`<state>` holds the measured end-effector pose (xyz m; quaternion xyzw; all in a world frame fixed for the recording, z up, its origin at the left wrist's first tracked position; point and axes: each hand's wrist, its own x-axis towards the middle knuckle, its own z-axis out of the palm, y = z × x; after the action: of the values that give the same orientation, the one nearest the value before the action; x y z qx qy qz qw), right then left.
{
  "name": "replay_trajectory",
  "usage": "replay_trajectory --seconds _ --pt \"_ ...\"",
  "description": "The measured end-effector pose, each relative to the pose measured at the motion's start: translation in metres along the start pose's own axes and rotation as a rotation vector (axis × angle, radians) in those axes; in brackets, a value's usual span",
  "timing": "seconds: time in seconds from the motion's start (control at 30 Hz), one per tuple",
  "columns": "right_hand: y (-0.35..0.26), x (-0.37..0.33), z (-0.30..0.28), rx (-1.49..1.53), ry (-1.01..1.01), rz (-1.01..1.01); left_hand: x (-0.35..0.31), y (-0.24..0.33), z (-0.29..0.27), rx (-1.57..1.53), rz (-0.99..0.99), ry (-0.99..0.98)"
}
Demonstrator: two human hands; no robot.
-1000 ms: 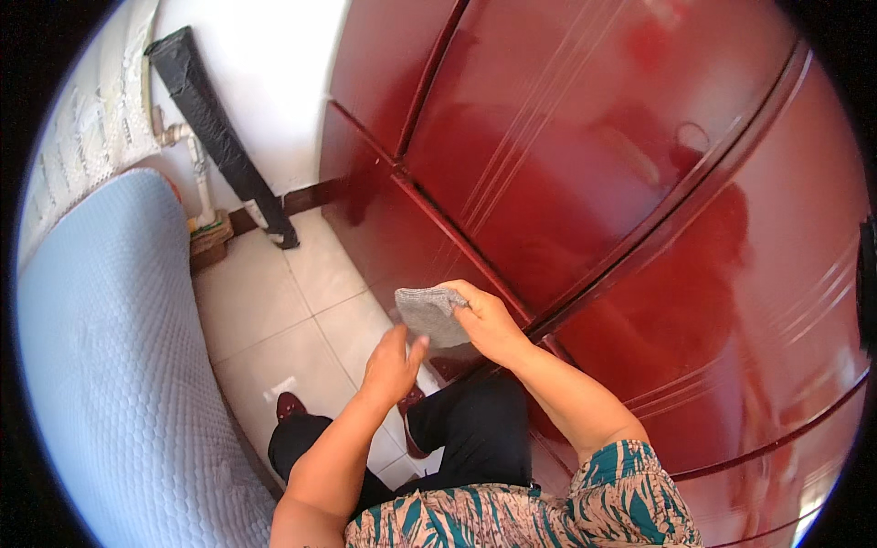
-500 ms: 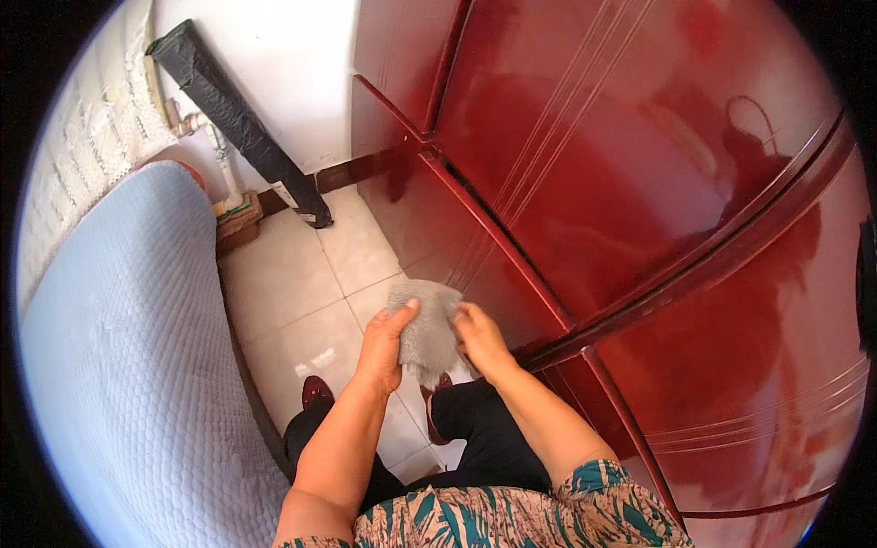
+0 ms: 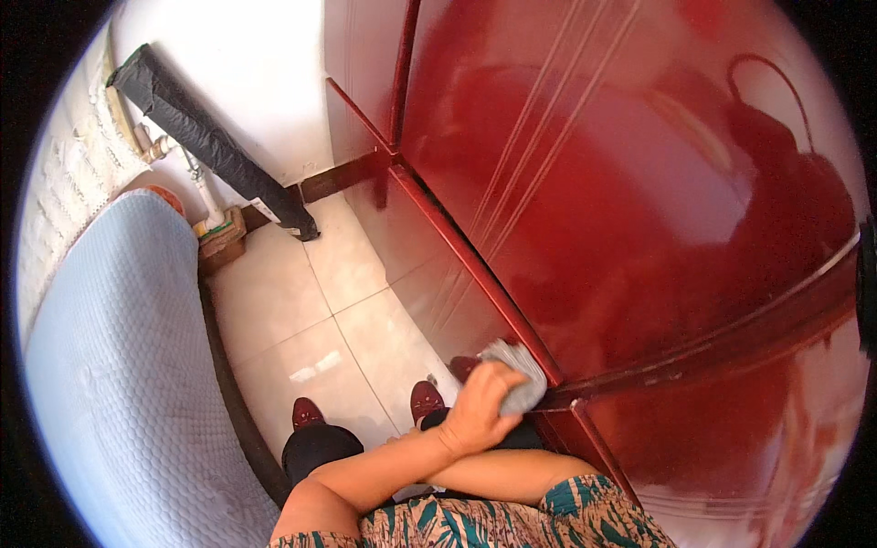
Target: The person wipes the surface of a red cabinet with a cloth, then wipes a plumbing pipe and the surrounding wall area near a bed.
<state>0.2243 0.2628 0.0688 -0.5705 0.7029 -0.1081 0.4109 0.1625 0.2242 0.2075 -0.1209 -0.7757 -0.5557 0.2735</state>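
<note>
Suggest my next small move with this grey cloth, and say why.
You could perhaps press the grey cloth flat against the red cabinet: your left hand grips it close to the cabinet's front, though blur hides whether the two touch.

Two red shoes (image 3: 307, 414), one grey cloth (image 3: 533, 373), one long black bundle (image 3: 206, 132), one blue quilted cover (image 3: 137, 365).
</note>
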Motion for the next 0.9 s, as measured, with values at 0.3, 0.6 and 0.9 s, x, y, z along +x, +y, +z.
replay_trajectory --seconds 0.3,0.6,0.9 --pt "-0.003 -0.002 -0.007 0.026 -0.090 -0.061 0.007 0.002 0.004 0.094 -0.054 0.154" --pt "-0.011 0.016 -0.009 -0.111 -0.077 -0.136 0.088 -0.059 -0.027 -0.078 -0.351 0.393" --pt "-0.035 0.008 -0.058 -0.327 -0.276 -0.090 0.157 -0.118 -0.076 -0.066 -0.300 0.569"
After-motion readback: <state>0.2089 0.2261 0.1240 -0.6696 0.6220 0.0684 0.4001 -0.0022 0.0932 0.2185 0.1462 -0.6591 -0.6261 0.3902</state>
